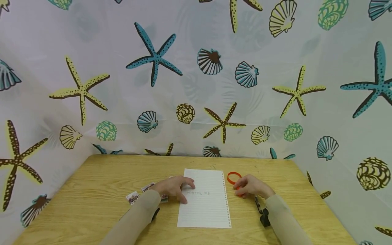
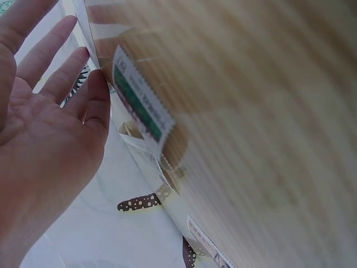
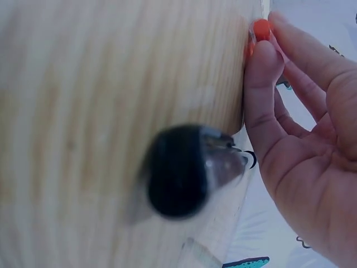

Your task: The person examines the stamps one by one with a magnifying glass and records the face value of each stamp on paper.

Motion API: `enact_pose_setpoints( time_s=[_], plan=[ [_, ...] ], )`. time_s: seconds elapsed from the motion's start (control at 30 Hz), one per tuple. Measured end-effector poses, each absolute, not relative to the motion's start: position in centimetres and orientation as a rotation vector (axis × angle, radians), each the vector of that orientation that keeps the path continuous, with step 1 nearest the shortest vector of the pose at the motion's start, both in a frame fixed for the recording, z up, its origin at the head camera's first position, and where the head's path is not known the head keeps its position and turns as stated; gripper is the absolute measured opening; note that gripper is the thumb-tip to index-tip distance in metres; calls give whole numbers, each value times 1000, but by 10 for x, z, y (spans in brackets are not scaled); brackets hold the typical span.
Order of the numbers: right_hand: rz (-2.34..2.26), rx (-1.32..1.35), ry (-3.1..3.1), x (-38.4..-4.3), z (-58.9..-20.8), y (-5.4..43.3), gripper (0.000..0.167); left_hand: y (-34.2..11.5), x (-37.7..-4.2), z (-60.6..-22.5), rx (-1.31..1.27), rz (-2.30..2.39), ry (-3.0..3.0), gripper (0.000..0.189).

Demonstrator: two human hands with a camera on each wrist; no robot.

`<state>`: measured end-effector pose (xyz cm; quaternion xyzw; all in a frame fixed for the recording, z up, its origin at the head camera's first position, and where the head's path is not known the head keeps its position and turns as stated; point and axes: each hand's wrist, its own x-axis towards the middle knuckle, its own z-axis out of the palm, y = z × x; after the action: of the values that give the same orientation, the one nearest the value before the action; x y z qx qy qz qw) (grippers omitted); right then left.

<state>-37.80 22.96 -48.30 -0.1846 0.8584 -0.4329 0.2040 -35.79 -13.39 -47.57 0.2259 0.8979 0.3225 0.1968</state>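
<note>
A sheet of lined paper (image 1: 203,211) with a line of faint handwriting lies on the table. My left hand (image 1: 173,188) is over its left edge, fingers spread and holding nothing; whether the fingertips touch the paper is unclear. Several small stamps lie around and under that hand, such as one stamp (image 1: 132,197) to its left and a green-banded stamp (image 2: 142,100) in the left wrist view. Right of the paper, my right hand (image 1: 252,186) pinches the red handle (image 3: 261,29) of what looks like a magnifying glass (image 1: 228,180), its round rim pointing away from me.
A black pen (image 1: 258,205) lies beside my right wrist; its blurred dark end (image 3: 178,173) looms near the right wrist camera. The wooden table (image 1: 101,183) ends at a white curtain (image 1: 183,92) printed with starfish and shells, which also runs along both sides.
</note>
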Motion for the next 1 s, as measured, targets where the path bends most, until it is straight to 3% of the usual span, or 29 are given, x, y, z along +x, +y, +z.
enact_pose_setpoints(
  time_s=[0.5, 1.0],
  plan=[
    [-1250, -560, 2356, -374, -468, 243, 30, -133, -357, -473, 602, 910, 2506, 50],
    [-1213, -561, 2488, -382, -472, 272, 24, -137, -359, -477, 657, 914, 2498, 49]
  ],
)
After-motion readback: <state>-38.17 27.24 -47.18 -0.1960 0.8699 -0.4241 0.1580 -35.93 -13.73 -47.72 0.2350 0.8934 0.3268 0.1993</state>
